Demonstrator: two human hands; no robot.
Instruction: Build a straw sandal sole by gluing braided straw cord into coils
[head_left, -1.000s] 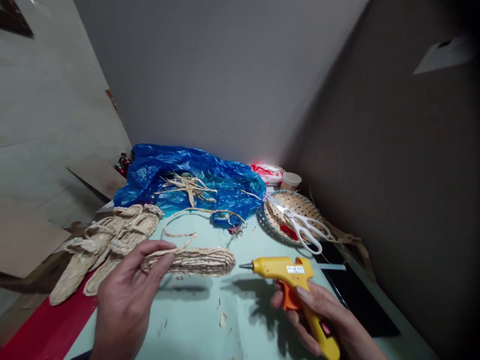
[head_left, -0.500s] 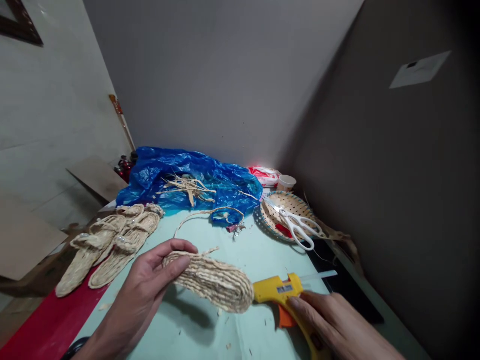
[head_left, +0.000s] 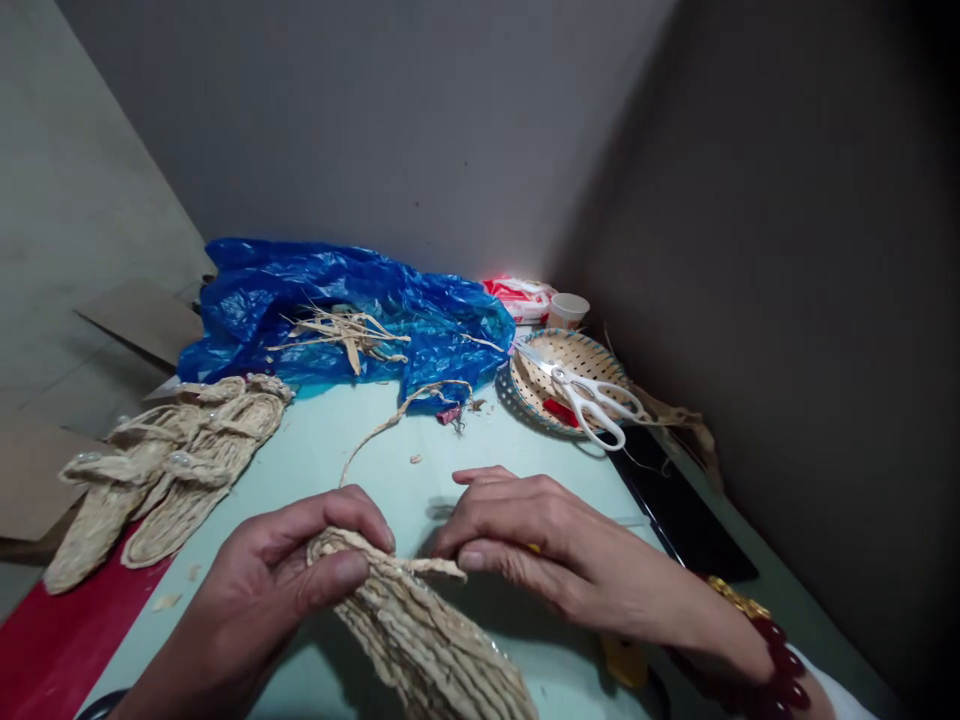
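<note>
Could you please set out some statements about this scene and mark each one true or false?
1. The left hand grips the woven straw piece. True.
2. The right hand holds the white-handled scissors. False: the white-handled scissors lie across the basket.
3. The loose straw strips lie on the blue plastic sheet. True.
4. The straw sandals lie to the right of the basket. False: the straw sandals lie to its left.
5. The cup stands beyond the basket. True.

Tabletop open ahead; basket and scissors block back right
</note>
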